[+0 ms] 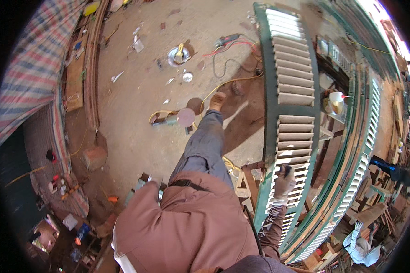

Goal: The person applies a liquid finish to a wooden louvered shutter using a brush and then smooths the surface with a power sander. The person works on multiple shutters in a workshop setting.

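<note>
A long louvred shutter with a dark green frame and pale, worn slats lies along my right side. Over its lower slats is my right hand, in a greyish glove, its fingers curled closed. A small dark patch shows at the fingers; whether it is a held thing or part of the glove is unclear. My left hand hangs low by my left hip, mostly hidden behind my sleeve. Beside it shows a teal and grey object, partly covered by my arm, and whether I hold it is hidden.
An angle grinder with a round disc and yellow cord lies by my foot. Beyond are a paint bowl with a brush and another corded tool. More shutters and a glue bottle stand right. Another person works far right.
</note>
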A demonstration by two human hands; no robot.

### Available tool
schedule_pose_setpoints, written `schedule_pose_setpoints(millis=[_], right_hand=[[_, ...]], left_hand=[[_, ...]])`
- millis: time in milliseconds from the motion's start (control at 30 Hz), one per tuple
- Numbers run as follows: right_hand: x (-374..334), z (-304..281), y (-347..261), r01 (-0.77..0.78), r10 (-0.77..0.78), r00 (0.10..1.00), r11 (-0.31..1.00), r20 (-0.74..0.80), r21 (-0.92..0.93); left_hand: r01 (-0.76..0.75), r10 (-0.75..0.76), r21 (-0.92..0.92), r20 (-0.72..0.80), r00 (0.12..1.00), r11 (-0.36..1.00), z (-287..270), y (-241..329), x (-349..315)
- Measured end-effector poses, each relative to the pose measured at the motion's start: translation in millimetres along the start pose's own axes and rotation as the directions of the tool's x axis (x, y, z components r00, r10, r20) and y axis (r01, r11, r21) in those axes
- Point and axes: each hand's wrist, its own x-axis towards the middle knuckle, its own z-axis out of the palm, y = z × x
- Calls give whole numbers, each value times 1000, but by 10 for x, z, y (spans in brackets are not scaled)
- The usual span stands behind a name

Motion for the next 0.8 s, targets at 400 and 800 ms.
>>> schedule_pose_setpoints(millis=[400, 800], right_hand=[[3443, 1330, -2267, 436, -456, 889, 825, 32, -360], [5267, 3055, -2564, 183, -211, 978, 856, -4, -483]], left_hand=[[-29, -109, -338, -381, 918, 941, -3397, 2388, 2107], [-313, 353, 163, -414, 839, 936, -5883, 5737, 5253]])
